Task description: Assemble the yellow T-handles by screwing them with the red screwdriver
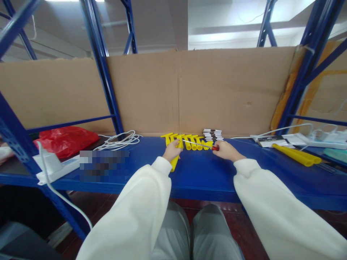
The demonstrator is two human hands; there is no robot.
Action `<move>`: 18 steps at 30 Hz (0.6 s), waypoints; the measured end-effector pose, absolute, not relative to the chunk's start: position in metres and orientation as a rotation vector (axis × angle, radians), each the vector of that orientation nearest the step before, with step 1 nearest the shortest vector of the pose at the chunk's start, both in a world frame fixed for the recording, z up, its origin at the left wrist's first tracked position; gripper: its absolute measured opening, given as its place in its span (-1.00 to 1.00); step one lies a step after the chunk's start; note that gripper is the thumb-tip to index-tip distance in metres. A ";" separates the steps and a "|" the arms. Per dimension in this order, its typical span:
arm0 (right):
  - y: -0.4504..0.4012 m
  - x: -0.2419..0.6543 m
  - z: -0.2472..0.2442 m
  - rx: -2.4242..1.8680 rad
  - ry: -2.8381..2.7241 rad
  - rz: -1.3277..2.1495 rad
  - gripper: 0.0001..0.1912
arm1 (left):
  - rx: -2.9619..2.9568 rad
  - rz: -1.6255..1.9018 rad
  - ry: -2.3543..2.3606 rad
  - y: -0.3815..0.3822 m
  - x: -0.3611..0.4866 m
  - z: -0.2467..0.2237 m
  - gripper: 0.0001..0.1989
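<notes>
**Yellow T-piece [175, 165] in the left hand [171, 150], screwdriver [200, 144] in the right hand [227, 151]**

Take the left hand as the clock's centre. Its fingers are closed round the smooth, glossy T-piece, whose tubular stem slants out below them between six and seven; the upper part is half hidden. The right hand, at three, is curled round the screwdriver's red handle. The thin, straight metal shaft points back toward nine, its tip at the upper end of the T-piece; whether they touch is too small to tell.

More T-pieces [188, 145], short crossbars on round stems, line up from eleven to two on the smooth blue shelf [146, 159]. A stack [213, 135] of thin, flat black-and-white packs stands at two. Upright at twelve is matt brown cardboard [143, 94] with a vertical crease. Well out at three lie longer, tapering yellow tubes [296, 155]; toward nine, a loosely coiled white cable [119, 141] and a crinkled red plastic bag [66, 141].
</notes>
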State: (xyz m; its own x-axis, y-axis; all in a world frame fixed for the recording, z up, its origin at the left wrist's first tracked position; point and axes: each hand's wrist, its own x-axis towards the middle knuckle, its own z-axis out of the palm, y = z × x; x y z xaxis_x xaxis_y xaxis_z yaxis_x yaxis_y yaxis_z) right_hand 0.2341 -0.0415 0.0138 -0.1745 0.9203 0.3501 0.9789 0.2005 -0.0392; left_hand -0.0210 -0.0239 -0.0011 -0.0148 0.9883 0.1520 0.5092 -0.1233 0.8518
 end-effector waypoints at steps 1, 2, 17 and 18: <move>-0.042 0.234 0.014 -1.804 -2.177 -0.303 -0.92 | 1.679 1.061 1.563 -0.024 -0.021 -0.001 -0.24; -0.043 0.234 0.014 -1.817 -2.170 -0.319 -0.92 | 1.674 1.062 1.558 -0.025 -0.020 0.000 -0.24; -0.039 0.235 0.011 -1.780 -2.142 -0.274 -0.96 | 1.661 1.060 1.560 -0.028 -0.019 0.003 -0.23; -0.039 0.235 0.011 -1.783 -2.129 -0.274 -0.94 | 1.657 1.059 1.559 -0.028 -0.019 0.003 -0.22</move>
